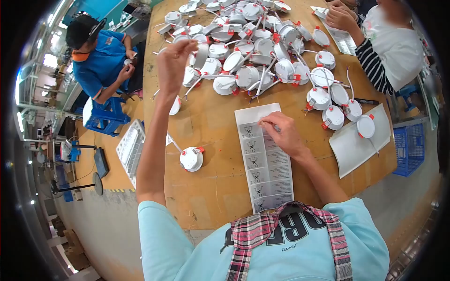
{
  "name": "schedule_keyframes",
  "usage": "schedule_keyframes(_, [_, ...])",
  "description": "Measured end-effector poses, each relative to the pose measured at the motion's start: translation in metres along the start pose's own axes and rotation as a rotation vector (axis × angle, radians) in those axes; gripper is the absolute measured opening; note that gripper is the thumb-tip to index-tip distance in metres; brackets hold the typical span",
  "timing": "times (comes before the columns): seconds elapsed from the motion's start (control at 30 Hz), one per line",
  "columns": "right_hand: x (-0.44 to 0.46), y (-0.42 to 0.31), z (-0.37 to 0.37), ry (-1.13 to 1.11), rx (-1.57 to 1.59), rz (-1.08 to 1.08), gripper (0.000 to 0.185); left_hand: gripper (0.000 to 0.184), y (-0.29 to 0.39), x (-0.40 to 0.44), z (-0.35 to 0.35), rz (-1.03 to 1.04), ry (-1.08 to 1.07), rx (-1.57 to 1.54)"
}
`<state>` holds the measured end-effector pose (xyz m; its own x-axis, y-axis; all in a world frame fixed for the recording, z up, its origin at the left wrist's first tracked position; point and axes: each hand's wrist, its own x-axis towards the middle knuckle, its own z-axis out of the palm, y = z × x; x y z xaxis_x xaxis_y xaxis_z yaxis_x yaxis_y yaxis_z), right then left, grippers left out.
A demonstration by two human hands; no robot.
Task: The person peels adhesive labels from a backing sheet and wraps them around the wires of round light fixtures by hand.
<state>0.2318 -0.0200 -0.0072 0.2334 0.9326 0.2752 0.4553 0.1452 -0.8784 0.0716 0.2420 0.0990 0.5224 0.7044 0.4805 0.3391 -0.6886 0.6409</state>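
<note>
My left hand [174, 63] reaches far out to the near-left side of a heap of white round downlights [248, 49]. Its bent fingers close at the rim of one downlight [201, 56], which stands tilted on edge. My right hand [283, 136] is over a long sheet of printed stickers [255, 161] in front of me. Thumb and forefinger pinch together at a sticker near the top of the sheet; how far it has lifted I cannot tell. A single downlight [191, 159] with a red clip lies left of the sheet.
Several downlights [333, 117] stand at the right, some near a white sheet [361, 140]. A person in blue [101, 61] sits at the left, and another in striped sleeves [372, 61] works at the right. A blue crate [408, 150] stands beyond the table's right edge.
</note>
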Motion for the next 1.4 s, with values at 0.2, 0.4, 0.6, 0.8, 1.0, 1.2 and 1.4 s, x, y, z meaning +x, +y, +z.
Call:
schedule_keyframes(0.2, [0.003, -0.015, -0.003, 0.052, 0.206, 0.074, 0.014, 0.016, 0.07, -0.064, -0.012, -0.211, -0.012, -0.273])
schedule_keyframes(0.4, [0.019, -0.038, -0.013, 0.122, 0.377, 0.149, 0.018, 0.016, 0.1, -0.157, 0.051, -0.542, -0.177, -0.434])
schedule_keyframes(0.6, [0.029, -0.031, -0.011, -0.147, 0.643, 0.287, 0.021, 0.014, 0.092, -0.19, 0.071, -0.54, -0.218, -0.476])
schedule_keyframes(0.8, [0.027, -0.021, -0.01, -0.018, 0.523, 0.234, 0.021, 0.023, 0.07, -0.194, 0.061, -0.614, -0.074, -0.32])
schedule_keyframes(1.0, [-0.005, -0.006, -0.008, -0.047, -0.206, -0.066, 0.019, 0.031, 0.046, -0.184, 0.051, -0.551, -0.022, -0.068])
schedule_keyframes(1.2, [-0.03, -0.012, 0.01, -0.043, -0.439, -0.134, 0.026, 0.043, 0.045, -0.18, 0.06, -0.165, 0.266, 0.275])
schedule_keyframes(1.4, [-0.045, -0.012, 0.011, -0.058, -0.492, -0.089, 0.035, 0.063, 0.084, -0.202, 0.068, -0.265, -0.08, 0.012])
